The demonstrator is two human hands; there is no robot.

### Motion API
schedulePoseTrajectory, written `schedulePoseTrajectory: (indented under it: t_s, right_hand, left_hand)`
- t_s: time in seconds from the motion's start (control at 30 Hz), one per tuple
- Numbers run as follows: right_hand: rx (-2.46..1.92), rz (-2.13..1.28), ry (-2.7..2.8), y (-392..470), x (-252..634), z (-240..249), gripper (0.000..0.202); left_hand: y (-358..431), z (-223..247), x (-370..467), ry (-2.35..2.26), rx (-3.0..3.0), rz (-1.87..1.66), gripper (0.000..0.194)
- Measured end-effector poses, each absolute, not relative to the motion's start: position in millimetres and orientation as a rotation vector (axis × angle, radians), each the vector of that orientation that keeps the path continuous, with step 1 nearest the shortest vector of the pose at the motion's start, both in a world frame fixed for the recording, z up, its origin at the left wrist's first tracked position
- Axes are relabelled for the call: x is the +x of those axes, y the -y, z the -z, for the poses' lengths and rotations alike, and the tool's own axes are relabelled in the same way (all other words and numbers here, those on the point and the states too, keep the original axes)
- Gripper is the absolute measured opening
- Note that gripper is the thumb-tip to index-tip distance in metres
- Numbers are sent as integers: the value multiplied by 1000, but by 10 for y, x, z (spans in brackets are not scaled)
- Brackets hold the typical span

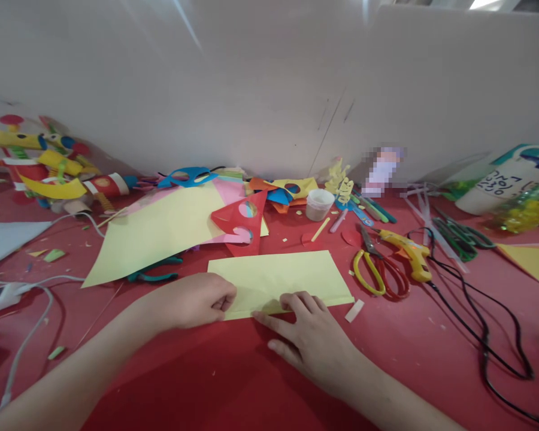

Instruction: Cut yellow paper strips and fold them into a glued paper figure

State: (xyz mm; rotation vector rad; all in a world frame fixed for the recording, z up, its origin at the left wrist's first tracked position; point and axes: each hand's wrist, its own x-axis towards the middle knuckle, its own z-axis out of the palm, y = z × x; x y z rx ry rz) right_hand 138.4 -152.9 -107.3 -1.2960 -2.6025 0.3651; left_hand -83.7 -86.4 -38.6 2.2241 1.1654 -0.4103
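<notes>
Pale yellow paper (273, 272) lies flat on the red table (188, 371), straight ahead at twelve o'clock from the person, its long side running left to right. Along its near edge runs a narrow band that looks folded over.

At the sheet's eight o'clock, the left hand (197, 299) rests with curled fingers, thumb and forefinger close together by the near edge; whether they pinch the paper or merely press it, I cannot tell. At five o'clock, the right hand (305, 335) is spread and relaxed, grasping nothing, its fingertips laid along that band.

The sheet should be very light, and stiff enough to keep a crease, yet easily bent or dented by a hard fingertip. It probably slides readily on the smooth tabletop, so light pressure close to the band would steady it best. For lifting, the free corners at ten and two o'clock offer a clean hold away from the fold.

Between three and four o'clock, a small pale scrap (354, 310) lies just beside the sheet's corner. Scissors (372, 248) rest near three o'clock, with a yellow glue gun (415, 254) beyond them. A red cut-out mask (236, 216) sits at eleven o'clock, and a white tub (319, 205) stands at one.
</notes>
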Motion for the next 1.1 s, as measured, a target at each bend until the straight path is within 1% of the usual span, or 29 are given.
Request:
schedulePoseTrajectory:
  t_s: [0.13,0.23,0.5,0.73,0.93,1.1]
  right_hand:
    - [-1298,-366,2600,1534,1384,1073,39]
    - [-1295,-370,2603,1540,1383,1079,39]
    - [-1288,-384,2595,1538,1385,1096,39]
    - [-1295,-374,2591,1534,1383,1091,39]
    - [-1281,-358,2590,1532,1384,1105,38]
    - [-1270,-353,2584,1538,1384,1120,39]
  left_hand:
    - [809,417,-885,-1075,2203,414,7]
    - [760,435,-923,-1005,2172,433,10]
    - [721,402,-947,-998,2184,492,9]
    - [665,375,-1000,-926,2090,497,14]
    - [696,380,-970,-1005,2141,526,12]
    - [710,362,-980,-1013,2179,567,16]
